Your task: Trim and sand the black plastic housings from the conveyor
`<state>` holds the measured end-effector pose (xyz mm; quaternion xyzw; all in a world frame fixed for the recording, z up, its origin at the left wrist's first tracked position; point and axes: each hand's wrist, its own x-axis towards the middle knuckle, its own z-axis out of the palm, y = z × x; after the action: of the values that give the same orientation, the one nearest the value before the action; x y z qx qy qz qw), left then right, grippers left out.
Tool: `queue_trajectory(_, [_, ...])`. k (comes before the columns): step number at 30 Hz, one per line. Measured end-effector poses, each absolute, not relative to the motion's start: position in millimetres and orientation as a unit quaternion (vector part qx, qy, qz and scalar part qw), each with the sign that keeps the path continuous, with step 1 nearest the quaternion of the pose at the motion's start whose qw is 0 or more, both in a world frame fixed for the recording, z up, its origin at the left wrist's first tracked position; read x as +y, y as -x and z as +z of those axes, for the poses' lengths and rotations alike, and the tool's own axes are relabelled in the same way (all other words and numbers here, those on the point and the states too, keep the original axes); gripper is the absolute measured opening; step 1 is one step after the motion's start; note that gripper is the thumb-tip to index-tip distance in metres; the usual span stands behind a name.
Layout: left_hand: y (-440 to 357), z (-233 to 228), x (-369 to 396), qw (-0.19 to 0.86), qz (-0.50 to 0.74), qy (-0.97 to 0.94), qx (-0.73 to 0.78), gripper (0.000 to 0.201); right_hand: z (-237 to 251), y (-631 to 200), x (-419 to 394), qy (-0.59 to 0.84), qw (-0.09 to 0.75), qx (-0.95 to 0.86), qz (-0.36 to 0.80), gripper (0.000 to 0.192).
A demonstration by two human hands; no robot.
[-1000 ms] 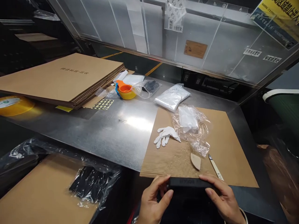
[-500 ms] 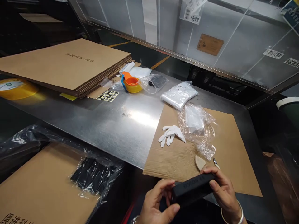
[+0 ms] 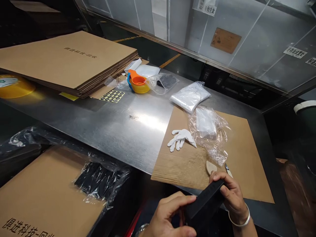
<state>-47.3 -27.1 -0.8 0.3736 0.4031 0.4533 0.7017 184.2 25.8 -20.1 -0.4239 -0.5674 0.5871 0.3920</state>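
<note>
A black oblong block (image 3: 206, 202), box-shaped with straight edges, is held up between both hands in front of the table's near edge. My left hand (image 3: 170, 214) grips its near left end, fingers along the top and thumb below. Its far right end is pinched by my right hand (image 3: 229, 192), which wears a pale bangle on the wrist. Just beyond the right hand, a tan rounded piece (image 3: 211, 168) and a small cutter-like tool (image 3: 228, 170) lie on a cardboard sheet (image 3: 180, 168). The block's underside is hidden.
On the metal table (image 3: 118, 131) lie a white glove (image 3: 182, 139), crumpled clear plastic (image 3: 214, 144), a white bagged packet (image 3: 190, 97), a tape dispenser (image 3: 138, 82) and a sticker sheet (image 3: 112, 96). Stacked cardboard (image 3: 74, 62) stands at left. A carton (image 3: 49, 191) with bagged black pieces (image 3: 97, 181) is lower left.
The black block has turned, its right end now pointing farther away and its left end nearer me. Both hands have shifted with it, still holding it. My view has tilted slightly.
</note>
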Motion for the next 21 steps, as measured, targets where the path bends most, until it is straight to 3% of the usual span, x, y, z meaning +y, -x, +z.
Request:
queue_trajectory(7, [39.7,-15.8,-33.5,0.735,0.476,-0.311,0.369,0.034,-23.5,-184.6,21.3,0.423,0.406,-0.555,0.59,0.029])
queue_trajectory(13, [38.8,-11.6,-33.3,0.748,0.445,-0.32,0.374,0.046,-19.5,-182.0,20.8,0.413,0.411,-0.551,0.597,0.028])
queue_trajectory(21, [36.5,-23.2,-36.4,0.762,0.438,-0.324,0.351,0.04,-19.9,-182.3,19.2,0.409,0.411,-0.546,0.605,0.026])
